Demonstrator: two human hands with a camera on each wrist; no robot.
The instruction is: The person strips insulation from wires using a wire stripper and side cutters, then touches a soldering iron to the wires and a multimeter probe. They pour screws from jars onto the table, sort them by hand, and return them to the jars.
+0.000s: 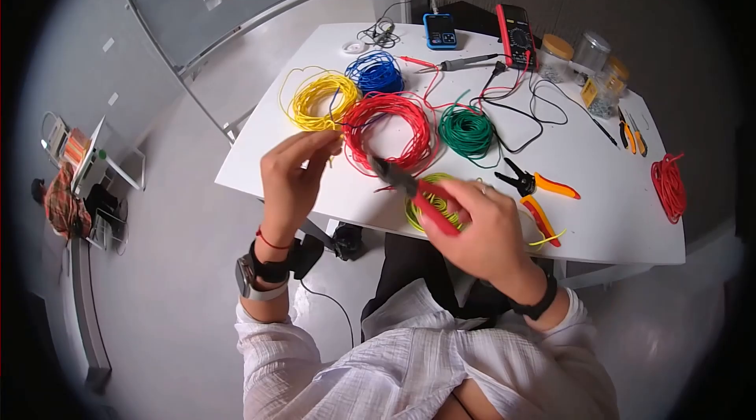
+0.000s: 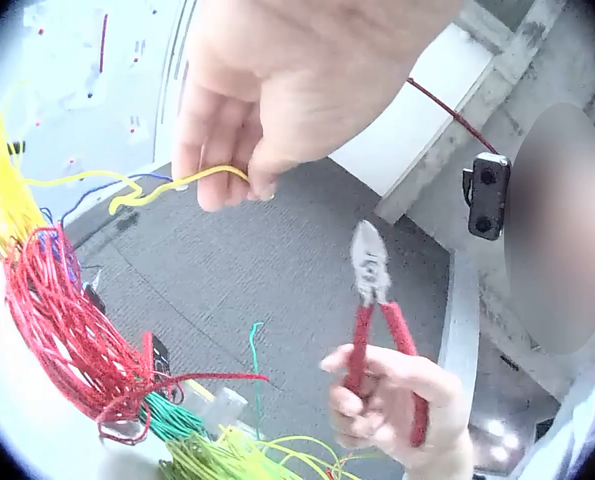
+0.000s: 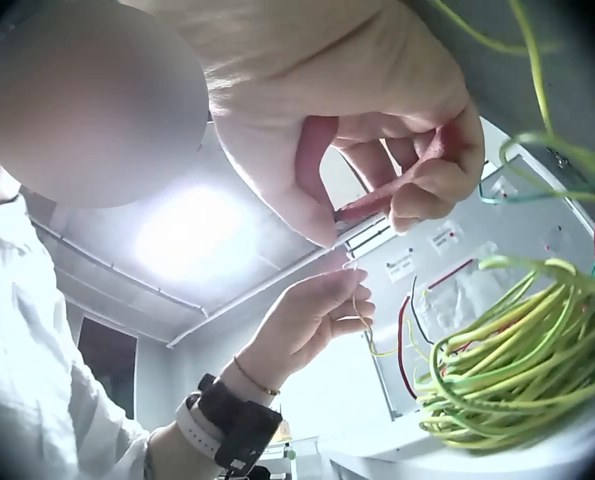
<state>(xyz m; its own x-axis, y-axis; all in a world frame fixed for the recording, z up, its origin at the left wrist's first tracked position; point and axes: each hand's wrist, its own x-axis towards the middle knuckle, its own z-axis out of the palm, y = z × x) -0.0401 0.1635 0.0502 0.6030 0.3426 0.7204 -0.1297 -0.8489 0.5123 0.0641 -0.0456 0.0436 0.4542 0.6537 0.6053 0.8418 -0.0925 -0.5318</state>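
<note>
My left hand (image 1: 287,180) pinches the end of a yellow wire (image 2: 203,175) between thumb and fingertips, above the table's front edge. The wire runs back to the yellow coil (image 1: 298,105). My right hand (image 1: 488,231) grips diagonal cutters (image 2: 370,262) by their red handles. In the left wrist view the handles are spread and the metal head points up, apart from the yellow wire. A red coil (image 1: 417,117) lies just beyond the cutters. Partly hidden behind them is a yellow-green coil (image 1: 412,217). A blue coil (image 1: 376,72) and a green coil (image 1: 466,135) lie farther back.
Wire strippers (image 1: 557,186) and another red-yellow handled tool (image 1: 539,217) lie right of my right hand. At the back are a blue handheld device (image 1: 439,31), a soldering iron (image 1: 470,63), a multimeter (image 1: 518,35) and jars (image 1: 556,53). Another red coil (image 1: 669,190) lies at the right edge.
</note>
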